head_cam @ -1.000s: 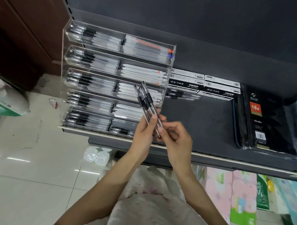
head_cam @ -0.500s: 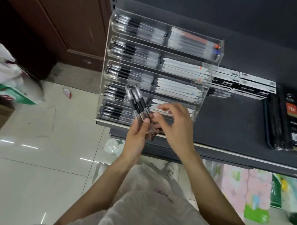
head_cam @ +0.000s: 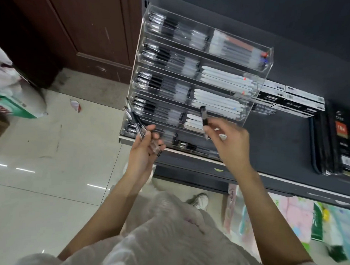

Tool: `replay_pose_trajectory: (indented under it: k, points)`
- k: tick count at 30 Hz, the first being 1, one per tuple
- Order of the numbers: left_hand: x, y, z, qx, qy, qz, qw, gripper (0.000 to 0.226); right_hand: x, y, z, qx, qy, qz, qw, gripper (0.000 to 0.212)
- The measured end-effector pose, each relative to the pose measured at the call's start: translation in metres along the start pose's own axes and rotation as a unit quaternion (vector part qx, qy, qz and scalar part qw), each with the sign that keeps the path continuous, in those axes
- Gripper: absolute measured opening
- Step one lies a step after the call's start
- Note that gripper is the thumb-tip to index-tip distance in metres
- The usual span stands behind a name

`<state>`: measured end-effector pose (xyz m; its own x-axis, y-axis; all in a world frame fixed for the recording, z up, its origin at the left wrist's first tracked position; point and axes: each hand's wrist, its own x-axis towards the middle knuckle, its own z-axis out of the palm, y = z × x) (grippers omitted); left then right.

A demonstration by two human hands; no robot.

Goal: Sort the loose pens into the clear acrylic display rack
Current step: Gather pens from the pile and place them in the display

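Observation:
The clear acrylic display rack (head_cam: 269,56) stands on the left end of a dark shelf, its tiers filled with black-grip pens on the left and white pens on the right. My left hand (head_cam: 143,153) grips a small bundle of black-and-clear pens (head_cam: 135,122), their tips pointing up-left over the rack's lower left corner. My right hand (head_cam: 228,142) pinches a single black-and-clear pen (head_cam: 204,118), held nearly upright in front of the rack's lower tiers. The two hands are apart.
The dark shelf (head_cam: 279,140) also carries black-and-white pen boxes (head_cam: 302,103) and black notebooks (head_cam: 340,138) to the right of the rack. A brown wooden door (head_cam: 74,29) and tiled floor (head_cam: 50,167) lie left. Packaged tissue packs (head_cam: 298,216) sit below the shelf.
My right hand has pulled one pen out of the bundle and moved right and up toward the rack. The left hand keeps the remaining pens. The view has shifted left.

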<state>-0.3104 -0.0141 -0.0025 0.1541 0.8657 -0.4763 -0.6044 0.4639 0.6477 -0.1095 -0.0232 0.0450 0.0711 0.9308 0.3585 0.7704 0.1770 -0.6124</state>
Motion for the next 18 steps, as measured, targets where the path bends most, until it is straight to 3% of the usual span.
replay_pose_trajectory:
  k: [2,4,7,11,13,18]
  points:
    - [0.002,0.002,-0.006,-0.017,0.014,0.005,1.000,0.023,-0.009,0.014,0.010,-0.137,-0.051,-0.087,0.985,0.012]
    - [0.002,0.000,-0.008,-0.031,0.027,0.008,0.999,0.022,-0.016,0.026,0.021,-0.263,-0.113,-0.143,0.947,0.012]
    - [0.000,-0.003,-0.007,-0.056,0.039,0.009,0.998,0.020,-0.017,0.032,0.033,-0.370,-0.222,-0.117,0.895,0.031]
    - [-0.004,-0.009,-0.003,-0.064,0.021,0.020,0.998,0.023,-0.013,0.029,0.036,-0.426,-0.297,-0.096,0.849,0.025]
    - [-0.005,-0.012,-0.001,-0.061,0.025,0.025,0.998,0.025,-0.012,0.030,0.036,-0.415,-0.349,-0.074,0.837,0.037]
    - [-0.008,-0.018,0.001,-0.049,0.041,0.033,0.997,0.025,-0.007,0.035,0.035,-0.375,-0.359,-0.031,0.854,0.045]
